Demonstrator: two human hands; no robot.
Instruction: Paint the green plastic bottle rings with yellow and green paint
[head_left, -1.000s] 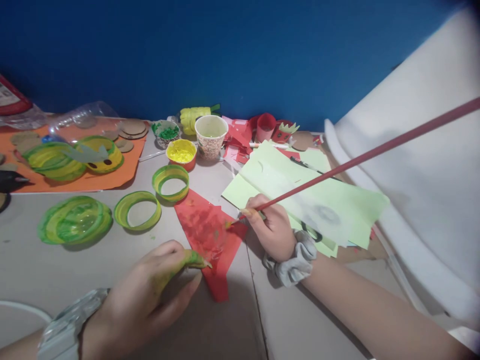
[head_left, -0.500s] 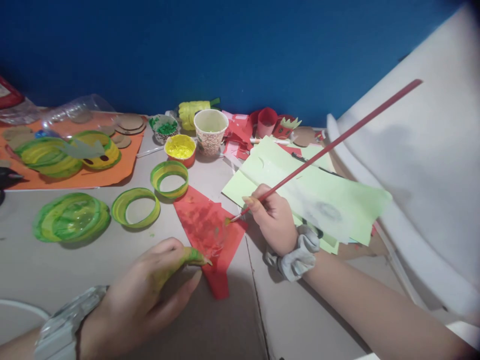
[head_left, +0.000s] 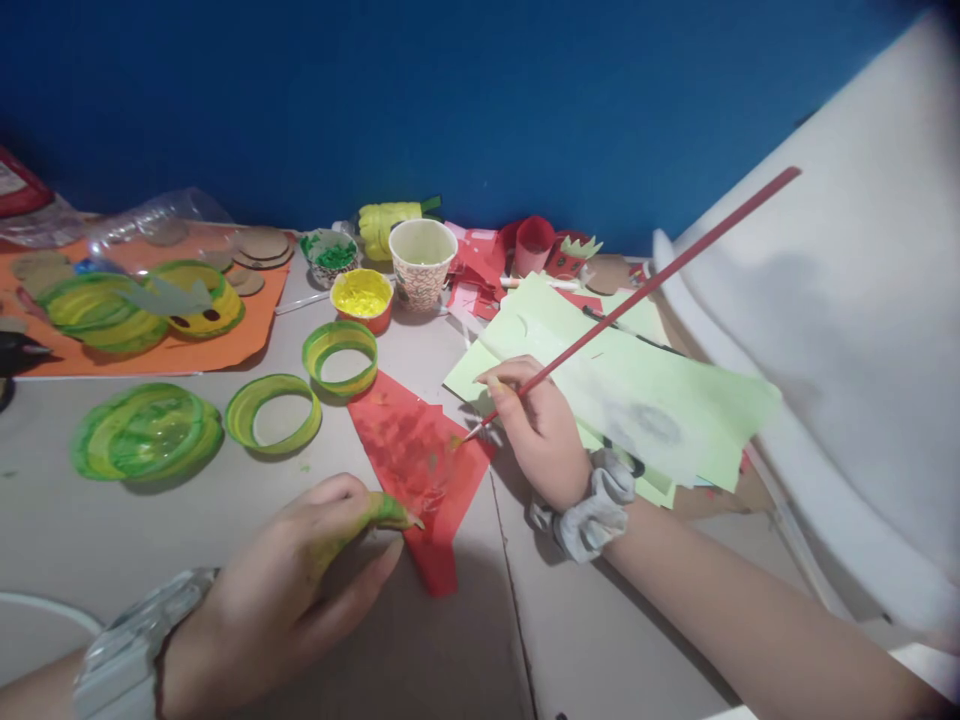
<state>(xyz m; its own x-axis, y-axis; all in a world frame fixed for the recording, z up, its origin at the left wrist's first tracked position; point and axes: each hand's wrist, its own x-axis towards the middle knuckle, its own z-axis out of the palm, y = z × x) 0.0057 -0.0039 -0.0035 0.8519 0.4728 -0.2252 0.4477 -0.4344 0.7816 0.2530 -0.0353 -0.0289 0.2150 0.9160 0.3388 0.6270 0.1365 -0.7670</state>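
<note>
My right hand [head_left: 541,425] grips a long red paintbrush [head_left: 637,295]; its tip touches the right edge of a red paper piece [head_left: 416,465] smeared with paint. My left hand [head_left: 300,585], its index finger coated in green-yellow paint, presses a fingertip on the lower part of that red paper. A grey scrunchie sits on my right wrist and a watch on my left.
A yellow paint cup [head_left: 362,298], a green paint cup [head_left: 331,255] and a paper cup [head_left: 422,262] stand behind. Green-yellow painted rings [head_left: 274,412] [head_left: 340,357] and lids [head_left: 142,432] lie left. Light green sheets [head_left: 637,395] lie right, beside a white roll [head_left: 847,330].
The brush handle has swung upward and steeper, and my right hand shifted slightly away along the paper's edge. My left hand has stayed put.
</note>
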